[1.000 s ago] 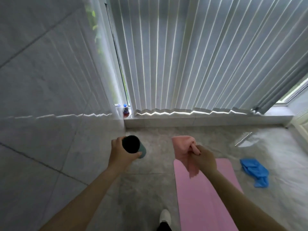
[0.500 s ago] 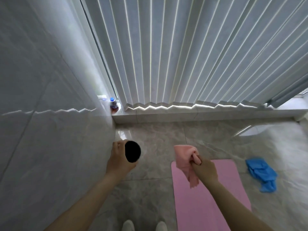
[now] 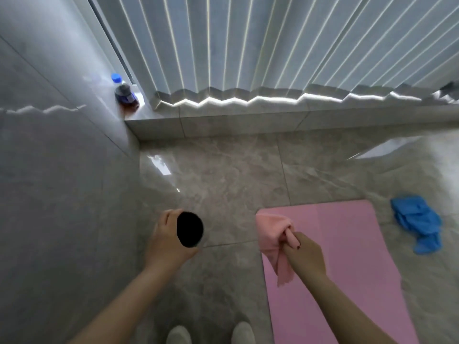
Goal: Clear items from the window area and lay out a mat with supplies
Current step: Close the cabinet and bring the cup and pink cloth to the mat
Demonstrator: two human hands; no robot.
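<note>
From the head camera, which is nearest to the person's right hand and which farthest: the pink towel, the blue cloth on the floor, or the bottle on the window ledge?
From the right hand:
1. Pink towel, gripped in that hand, over the pink mat.
2. Blue cloth, on the floor to the right, just past the mat's edge.
3. Bottle, far left on the window ledge, in the corner by the wall.

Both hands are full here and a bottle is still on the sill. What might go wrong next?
1. The left hand grips a dark cup seen end-on; if it holds liquid, tilting may spill onto the glossy floor.
2. The right hand grips the pink towel, so neither hand is free for the bottle on the sill.
3. The blue cloth beside the pink mat could be stepped on.
</note>
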